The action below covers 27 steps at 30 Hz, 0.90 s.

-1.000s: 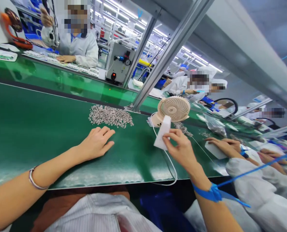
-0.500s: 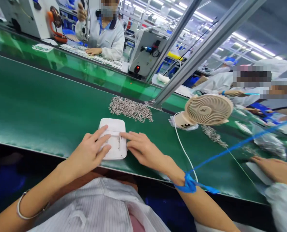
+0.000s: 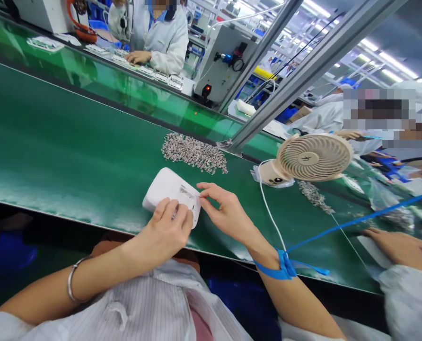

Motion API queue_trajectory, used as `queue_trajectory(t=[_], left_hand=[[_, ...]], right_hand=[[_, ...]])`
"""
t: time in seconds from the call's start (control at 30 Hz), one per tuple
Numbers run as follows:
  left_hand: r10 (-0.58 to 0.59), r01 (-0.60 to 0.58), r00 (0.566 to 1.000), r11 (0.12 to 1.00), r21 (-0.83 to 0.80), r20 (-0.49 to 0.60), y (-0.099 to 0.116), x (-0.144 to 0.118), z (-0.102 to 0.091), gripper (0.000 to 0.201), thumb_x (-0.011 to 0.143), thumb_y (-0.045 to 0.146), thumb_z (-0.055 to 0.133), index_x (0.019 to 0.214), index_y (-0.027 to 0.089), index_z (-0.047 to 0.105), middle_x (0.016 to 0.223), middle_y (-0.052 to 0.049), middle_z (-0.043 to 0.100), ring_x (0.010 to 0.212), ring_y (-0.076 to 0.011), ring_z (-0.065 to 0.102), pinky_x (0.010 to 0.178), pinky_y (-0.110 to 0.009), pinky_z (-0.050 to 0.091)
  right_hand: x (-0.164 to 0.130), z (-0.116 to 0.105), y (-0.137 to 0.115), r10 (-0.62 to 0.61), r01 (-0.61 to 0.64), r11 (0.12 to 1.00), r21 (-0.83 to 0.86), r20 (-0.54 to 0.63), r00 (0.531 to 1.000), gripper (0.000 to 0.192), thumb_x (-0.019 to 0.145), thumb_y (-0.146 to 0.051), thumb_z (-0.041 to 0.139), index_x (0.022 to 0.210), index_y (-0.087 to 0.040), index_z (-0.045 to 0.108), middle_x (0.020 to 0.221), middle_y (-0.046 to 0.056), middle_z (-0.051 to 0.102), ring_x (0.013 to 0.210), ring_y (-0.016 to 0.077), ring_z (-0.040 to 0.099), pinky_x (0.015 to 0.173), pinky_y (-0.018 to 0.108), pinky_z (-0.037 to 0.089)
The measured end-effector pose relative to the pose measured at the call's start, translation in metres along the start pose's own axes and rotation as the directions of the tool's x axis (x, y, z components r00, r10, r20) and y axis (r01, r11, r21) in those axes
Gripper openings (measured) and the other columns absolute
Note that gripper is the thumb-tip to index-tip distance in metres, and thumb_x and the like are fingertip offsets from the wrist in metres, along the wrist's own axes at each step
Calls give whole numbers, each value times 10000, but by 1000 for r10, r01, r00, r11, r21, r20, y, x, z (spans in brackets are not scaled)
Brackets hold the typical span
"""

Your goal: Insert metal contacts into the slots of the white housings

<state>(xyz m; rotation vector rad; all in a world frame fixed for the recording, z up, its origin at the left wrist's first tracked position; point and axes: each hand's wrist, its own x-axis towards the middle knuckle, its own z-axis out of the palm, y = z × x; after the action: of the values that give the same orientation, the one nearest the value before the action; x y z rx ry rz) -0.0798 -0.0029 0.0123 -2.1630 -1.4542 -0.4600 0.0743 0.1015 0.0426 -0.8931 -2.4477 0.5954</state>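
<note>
A white rounded plastic casing is tilted up off the green conveyor belt near its front edge. My left hand grips the casing's near end from below. My right hand pinches a small part or label at the casing's right edge with thumb and forefinger. A silver bangle sits on my left wrist and a blue strap is tied round my right wrist. A heap of small silvery metal parts lies on the belt just beyond the casing.
A small beige desk fan with a white cable stands to the right. A co-worker's hand rests on the belt at far right. Slanted metal frame posts rise behind. A person in white works across the belt.
The casing lay flat under both hands half a second ago; now my left hand has lifted and tilted it, and my right fingers have moved to its right edge.
</note>
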Motion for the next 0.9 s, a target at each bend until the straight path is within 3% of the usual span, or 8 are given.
queue_trajectory(t=[0.1, 0.2, 0.43, 0.73, 0.9], left_hand=[[0, 1, 1000, 995, 102, -14, 15, 5, 5, 280, 850, 198, 475, 1075, 92, 604, 931, -82, 616, 916, -229, 569, 949, -379, 342], [-13, 15, 999, 997, 74, -29, 25, 5, 6, 314, 862, 204, 436, 1116, 92, 583, 1054, -113, 613, 1008, -245, 561, 950, -373, 355], [-60, 60, 998, 995, 80, -1, 29, 3, 1, 343, 862, 189, 401, 1138, 93, 579, 1156, -129, 609, 1071, -241, 555, 931, -339, 373], [-75, 65, 993, 992, 107, 95, 34, 5, 0, 422, 904, 258, 390, 1267, 67, 486, 1323, -168, 487, 1124, -228, 519, 936, -313, 351], [-97, 80, 988, 988, 135, 124, 36, 9, -1, 414, 900, 255, 392, 1246, 53, 497, 1313, -184, 491, 1077, -229, 536, 902, -315, 356]], right_hand=[[5, 3, -1, -30, 32, 995, -94, 23, 999, 169, 833, -113, 448, 736, -172, 573, 1034, 116, 630, 961, 196, 614, 798, 329, 490], [11, 7, -2, -61, 78, 971, -228, 82, 995, 196, 840, -91, 434, 735, -155, 586, 960, 113, 628, 841, 186, 612, 728, 310, 488], [14, 7, -8, -51, 138, 881, -452, 200, 978, 227, 846, -54, 394, 728, -109, 581, 780, 108, 588, 665, 173, 528, 601, 281, 430], [12, 11, -1, -100, 127, 912, -390, 89, 991, 211, 816, -79, 405, 708, -154, 570, 778, 101, 597, 674, 184, 540, 609, 300, 451], [3, 16, 4, -50, 38, 988, -151, -80, 996, 178, 842, -138, 447, 752, -187, 592, 895, 86, 639, 821, 188, 615, 729, 326, 514]])
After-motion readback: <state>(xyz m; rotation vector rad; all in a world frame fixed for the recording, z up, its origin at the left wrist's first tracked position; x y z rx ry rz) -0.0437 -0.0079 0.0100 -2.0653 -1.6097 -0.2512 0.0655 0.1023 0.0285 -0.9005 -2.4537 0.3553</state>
